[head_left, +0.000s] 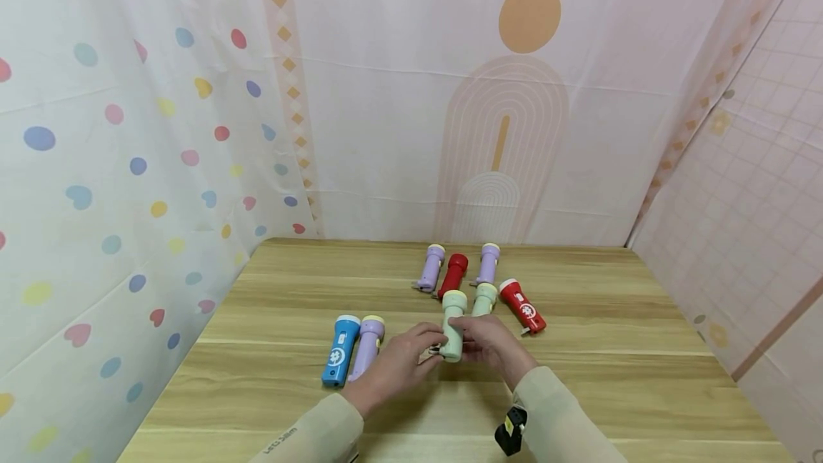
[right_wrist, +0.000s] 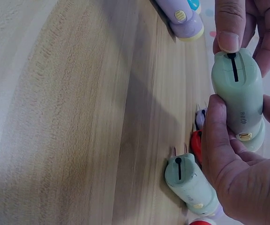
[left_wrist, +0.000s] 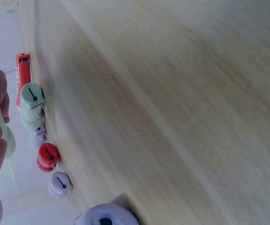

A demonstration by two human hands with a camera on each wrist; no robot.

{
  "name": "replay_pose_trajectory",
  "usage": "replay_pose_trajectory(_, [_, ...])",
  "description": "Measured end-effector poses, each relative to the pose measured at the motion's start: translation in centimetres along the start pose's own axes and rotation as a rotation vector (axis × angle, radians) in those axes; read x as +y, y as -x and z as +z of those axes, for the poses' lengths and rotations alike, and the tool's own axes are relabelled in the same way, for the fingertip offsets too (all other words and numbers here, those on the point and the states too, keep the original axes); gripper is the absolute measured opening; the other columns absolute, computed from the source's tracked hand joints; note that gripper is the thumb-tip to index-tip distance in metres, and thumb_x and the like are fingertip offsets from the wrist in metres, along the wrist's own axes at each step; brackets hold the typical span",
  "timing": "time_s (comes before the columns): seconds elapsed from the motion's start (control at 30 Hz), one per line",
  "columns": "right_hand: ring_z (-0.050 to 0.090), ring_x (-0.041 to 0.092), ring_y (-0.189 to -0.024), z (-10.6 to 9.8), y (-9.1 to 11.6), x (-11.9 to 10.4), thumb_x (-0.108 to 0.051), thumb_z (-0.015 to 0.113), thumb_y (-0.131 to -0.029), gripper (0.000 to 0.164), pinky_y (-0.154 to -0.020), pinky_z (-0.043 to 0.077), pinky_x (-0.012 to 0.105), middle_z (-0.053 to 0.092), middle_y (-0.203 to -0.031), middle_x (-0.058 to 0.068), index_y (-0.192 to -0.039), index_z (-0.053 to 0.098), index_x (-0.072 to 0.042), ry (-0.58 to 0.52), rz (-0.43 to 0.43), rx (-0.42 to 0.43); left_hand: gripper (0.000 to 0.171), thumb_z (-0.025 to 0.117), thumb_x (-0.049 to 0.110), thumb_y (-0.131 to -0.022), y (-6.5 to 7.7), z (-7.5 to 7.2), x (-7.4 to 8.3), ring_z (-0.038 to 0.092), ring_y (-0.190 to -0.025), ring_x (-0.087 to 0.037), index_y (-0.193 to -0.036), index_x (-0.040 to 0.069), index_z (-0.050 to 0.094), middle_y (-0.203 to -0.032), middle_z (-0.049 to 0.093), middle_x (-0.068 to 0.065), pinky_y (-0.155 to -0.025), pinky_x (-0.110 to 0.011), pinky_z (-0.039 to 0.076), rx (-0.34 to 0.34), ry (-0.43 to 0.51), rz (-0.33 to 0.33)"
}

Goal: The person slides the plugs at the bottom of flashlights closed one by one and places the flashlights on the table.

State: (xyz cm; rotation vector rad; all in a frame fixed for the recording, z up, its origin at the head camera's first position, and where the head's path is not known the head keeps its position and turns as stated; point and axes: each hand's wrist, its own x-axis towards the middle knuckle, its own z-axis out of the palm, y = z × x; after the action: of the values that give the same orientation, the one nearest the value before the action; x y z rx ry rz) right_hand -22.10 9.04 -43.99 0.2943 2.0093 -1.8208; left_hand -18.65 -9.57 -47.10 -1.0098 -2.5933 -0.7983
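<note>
A pale green flashlight (head_left: 453, 331) with a cream rim is held up over the table between the two hands. My right hand (head_left: 494, 347) grips its body from the right, thumb on one side and fingers on the other. From the left, my left hand (head_left: 400, 359) pinches at its lower end, where metal plug prongs (head_left: 437, 351) stick out. In the right wrist view, the left thumb (right_wrist: 229, 41) presses beside a black slot on the end of the held flashlight (right_wrist: 243, 101). A second pale green flashlight (head_left: 484, 299) lies just behind the right hand.
Beside the left hand lie a blue flashlight (head_left: 341, 352) and a purple one (head_left: 368, 341). Farther back are two more purple flashlights (head_left: 432, 266) (head_left: 489, 263) and a red one (head_left: 454, 274). Another red flashlight (head_left: 522, 306) lies at right. Patterned curtains (head_left: 386, 127) border the wooden table (head_left: 611, 349).
</note>
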Motion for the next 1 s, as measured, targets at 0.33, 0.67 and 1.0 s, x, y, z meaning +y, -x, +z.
replay_pose_trajectory(0.33, [0.063,0.021,-0.076,0.09,-0.04,-0.01,-0.023,0.067,-0.094,0.038,-0.063,0.055,0.030,0.066,-0.092,0.013,-0.114,0.058,0.007,0.027,-0.002,-0.012,0.034,0.072,0.019,-0.092,0.13,-0.33,-0.31,0.063,-0.115,-0.022,-0.123,0.007,0.066,-0.127,0.065,-0.009,-0.095,-0.036,0.052,-0.029,-0.082,0.003])
replay_pose_trajectory(0.67, [0.064,0.022,-0.078,0.15,0.23,-0.10,-0.023,0.066,-0.094,0.040,-0.065,0.056,0.031,0.067,-0.094,0.015,-0.116,0.056,0.009,0.048,-0.013,-0.024,0.037,0.072,0.021,-0.092,0.00,-0.87,-0.25,0.063,-0.115,-0.021,-0.126,0.008,0.065,-0.126,0.067,-0.008,-0.095,-0.035,0.052,-0.051,-0.096,0.005])
replay_pose_trajectory(1.0, [0.063,0.022,-0.079,0.30,0.52,-0.21,-0.023,0.066,-0.094,0.040,-0.066,0.056,0.032,0.066,-0.095,0.016,-0.115,0.056,0.010,0.073,-0.035,-0.031,0.037,0.075,0.020,-0.090,0.01,-0.86,-0.84,0.064,-0.114,-0.018,-0.124,0.009,0.066,-0.123,0.068,-0.005,-0.095,-0.030,0.051,-0.052,-0.030,0.010])
